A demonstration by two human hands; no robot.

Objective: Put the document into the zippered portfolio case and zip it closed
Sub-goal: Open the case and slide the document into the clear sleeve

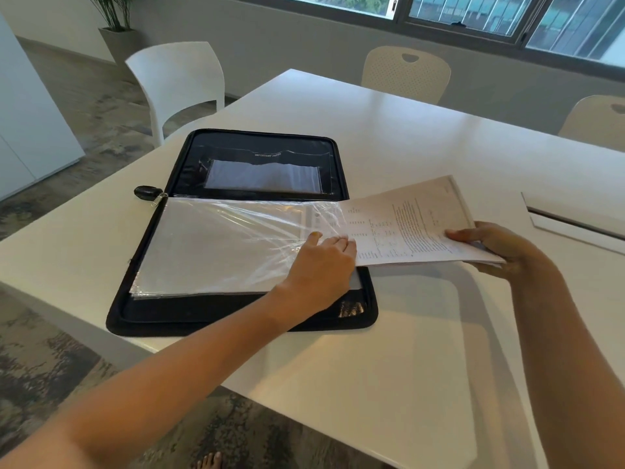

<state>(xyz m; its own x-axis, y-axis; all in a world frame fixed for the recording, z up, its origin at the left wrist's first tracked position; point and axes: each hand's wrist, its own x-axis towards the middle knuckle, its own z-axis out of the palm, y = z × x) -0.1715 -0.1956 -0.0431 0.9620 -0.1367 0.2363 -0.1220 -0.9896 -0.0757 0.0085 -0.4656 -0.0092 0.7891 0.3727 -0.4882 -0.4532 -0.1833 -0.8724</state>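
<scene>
Fingers (465, 234) of the right hand (500, 247) pinch the document (416, 225); left hand (321, 262) presses the sleeve (220, 245), fingers together.
The open case (263, 157) reads "IMPORTANT PAPER"; chairs (179, 79) surround the table (406, 137).

Head camera looks down, close over table (389, 137).

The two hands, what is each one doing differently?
The left hand lies palm down on the clear plastic sleeve inside the open portfolio case; the right hand is beside the case, over the table. The left presses flat; the right pinches the document at its outer edge. Both touch the document.
</scene>
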